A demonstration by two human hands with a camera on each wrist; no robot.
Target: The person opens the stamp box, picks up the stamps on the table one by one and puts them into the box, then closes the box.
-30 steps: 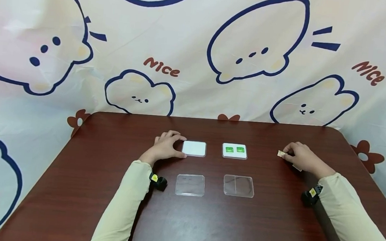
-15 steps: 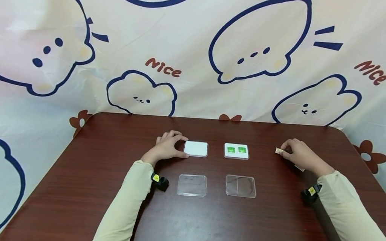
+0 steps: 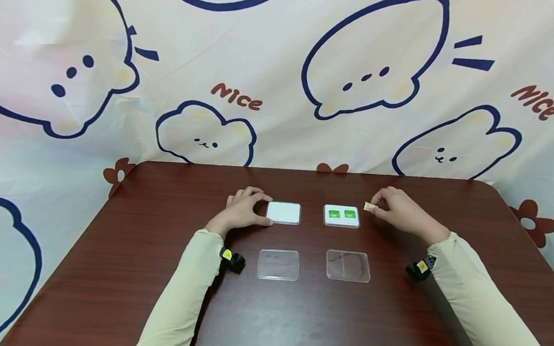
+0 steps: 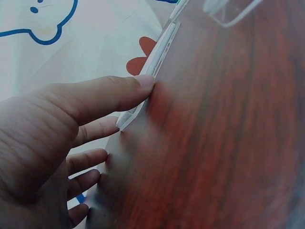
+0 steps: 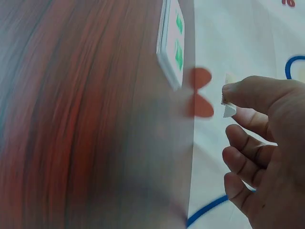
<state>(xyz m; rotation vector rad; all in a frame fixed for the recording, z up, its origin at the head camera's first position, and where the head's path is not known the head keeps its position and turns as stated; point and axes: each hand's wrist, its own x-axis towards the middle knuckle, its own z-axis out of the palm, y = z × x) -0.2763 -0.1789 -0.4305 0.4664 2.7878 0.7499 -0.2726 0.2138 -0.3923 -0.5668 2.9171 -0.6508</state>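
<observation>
In the head view my left hand (image 3: 241, 212) holds the left edge of a flat white card in a clear case (image 3: 283, 212), thumb on the near side and index finger on the far side. The left wrist view shows the thumb against the case's rim (image 4: 164, 50). Between thumb and index finger, my right hand (image 3: 404, 213) pinches a small pale stamp (image 3: 370, 207) with a perforated edge, raised off the table. Just left of it lies a second white card in a case (image 3: 341, 222), bearing two green stamps (image 3: 334, 214) side by side.
Two clear plastic lids lie nearer the person: a plain left lid (image 3: 278, 264) and a right lid (image 3: 348, 266) with a line across it. The brown table (image 3: 161, 272) ends at a printed cloth backdrop (image 3: 284, 76).
My right hand has moved left with the stamp, to beside the card with green stamps. A pale piece seen under that hand is out of sight now. My left hand keeps its hold.
</observation>
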